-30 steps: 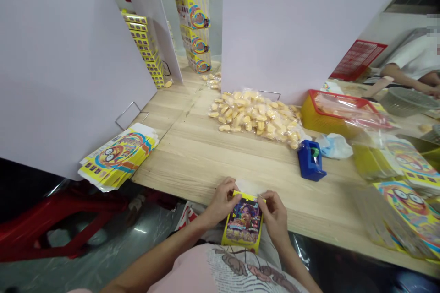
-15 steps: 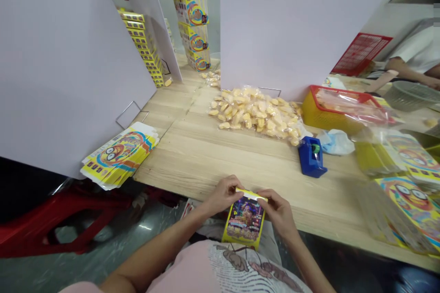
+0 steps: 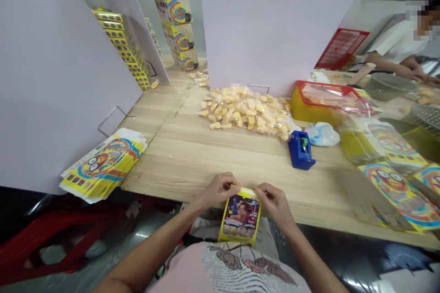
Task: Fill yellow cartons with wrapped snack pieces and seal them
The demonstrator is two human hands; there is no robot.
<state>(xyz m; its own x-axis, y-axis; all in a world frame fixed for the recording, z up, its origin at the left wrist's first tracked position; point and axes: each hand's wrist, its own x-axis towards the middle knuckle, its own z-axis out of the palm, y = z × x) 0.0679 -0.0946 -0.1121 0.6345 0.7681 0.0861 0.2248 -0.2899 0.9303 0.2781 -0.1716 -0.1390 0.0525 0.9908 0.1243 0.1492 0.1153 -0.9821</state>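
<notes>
A yellow printed carton (image 3: 239, 217) rests upright against my lap at the table's front edge, its picture panel toward me. My left hand (image 3: 220, 188) pinches the top left corner between thumb and fingers. At the top right corner, my right hand (image 3: 274, 201) grips the same carton in a similar pinch. A pale strip of the carton's top edge shows between the two hands. Beyond them on the table lies a heap of small yellow pieces in clear wrappers (image 3: 245, 110). To the right of that heap stands a blue tape dispenser (image 3: 301, 150).
Flat yellow cartons (image 3: 103, 162) lie stacked at left, with more stacks (image 3: 395, 192) at right. A red-rimmed yellow basket (image 3: 316, 105) stands behind the dispenser. White panels (image 3: 264, 23) rise at the back. A red stool (image 3: 62, 238) sits below left. Another person (image 3: 398, 46) is at far right.
The view has swung slightly to the right, so the table's things sit further left. Both hands keep hold of the carton's top corners, and its front panel shows a little more plainly.
</notes>
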